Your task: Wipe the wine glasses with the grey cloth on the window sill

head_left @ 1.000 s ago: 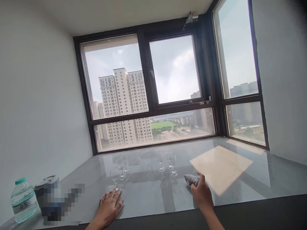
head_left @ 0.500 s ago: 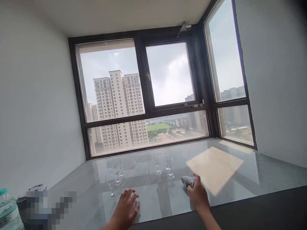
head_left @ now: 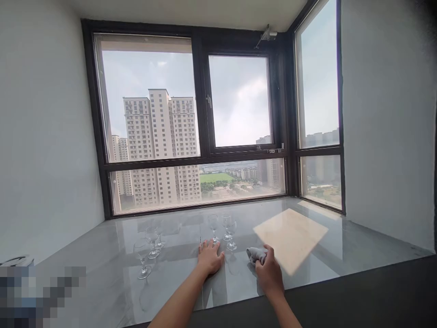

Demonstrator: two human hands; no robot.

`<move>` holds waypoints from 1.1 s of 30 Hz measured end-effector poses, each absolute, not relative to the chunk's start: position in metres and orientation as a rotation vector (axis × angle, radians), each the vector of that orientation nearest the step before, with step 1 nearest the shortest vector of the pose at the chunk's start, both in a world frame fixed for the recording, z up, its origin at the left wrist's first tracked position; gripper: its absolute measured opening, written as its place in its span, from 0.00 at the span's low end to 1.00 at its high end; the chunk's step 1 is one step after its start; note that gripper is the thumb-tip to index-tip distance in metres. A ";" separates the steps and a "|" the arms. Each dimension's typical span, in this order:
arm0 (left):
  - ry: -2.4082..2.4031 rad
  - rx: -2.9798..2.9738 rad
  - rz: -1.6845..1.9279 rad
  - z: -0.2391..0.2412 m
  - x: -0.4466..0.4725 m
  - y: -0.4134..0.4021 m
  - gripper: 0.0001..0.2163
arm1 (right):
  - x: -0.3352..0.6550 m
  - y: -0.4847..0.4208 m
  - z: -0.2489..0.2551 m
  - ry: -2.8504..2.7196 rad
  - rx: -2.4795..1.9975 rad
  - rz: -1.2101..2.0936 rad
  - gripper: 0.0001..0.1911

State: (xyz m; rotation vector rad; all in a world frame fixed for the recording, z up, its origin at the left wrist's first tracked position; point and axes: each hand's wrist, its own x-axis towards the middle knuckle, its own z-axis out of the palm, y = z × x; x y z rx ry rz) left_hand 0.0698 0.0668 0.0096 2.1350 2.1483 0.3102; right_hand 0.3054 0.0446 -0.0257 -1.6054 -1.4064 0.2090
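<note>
On the glossy grey windowsill [head_left: 177,282], my left hand [head_left: 210,258] is stretched forward with its fingers apart, holding nothing. Its fingertips are just in front of a stemmed glass [head_left: 213,223], and I cannot tell whether they touch its foot. Two more stemmed glasses stand close by, one in front [head_left: 231,232] and one behind [head_left: 226,221]. My right hand [head_left: 270,272] grips a bunched grey cloth [head_left: 255,255] to the right of these glasses. Further left, three more clear stemmed glasses stand upright, the nearest one [head_left: 142,257] closest to the sill's front edge.
A dark-framed window [head_left: 150,161] rises behind the sill, with side panes [head_left: 319,173] at the right. Sunlight makes a bright patch [head_left: 290,237] on the sill. White walls stand at both sides. Something partly blurred out sits at the lower left [head_left: 17,261].
My left hand has moved right and forward, from near the left glasses to the middle group. The right hand still holds the cloth. The view has turned, and the bottle at lower left has left it.
</note>
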 end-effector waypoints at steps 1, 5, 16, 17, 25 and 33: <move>2.146 2.141 0.297 0.010 0.067 0.066 0.31 | 0.306 0.044 -0.025 -1.410 -1.608 0.213 0.28; 2.179 2.132 0.275 0.010 0.051 0.061 0.33 | 0.307 0.042 -0.025 -1.409 -1.601 0.230 0.28; 2.487 1.829 0.286 0.017 -0.022 0.057 0.33 | 0.307 0.040 -0.023 -1.408 -1.601 0.249 0.27; 2.516 1.789 0.288 0.018 -0.029 0.057 0.33 | 0.307 0.040 -0.023 -1.408 -1.598 0.249 0.27; 2.593 1.774 0.384 0.019 -0.041 0.050 0.32 | 0.304 0.041 -0.023 -1.417 -1.632 0.205 0.25; 1.946 2.344 0.456 0.006 0.075 0.042 0.29 | 0.303 0.043 -0.024 -1.432 -1.642 0.189 0.24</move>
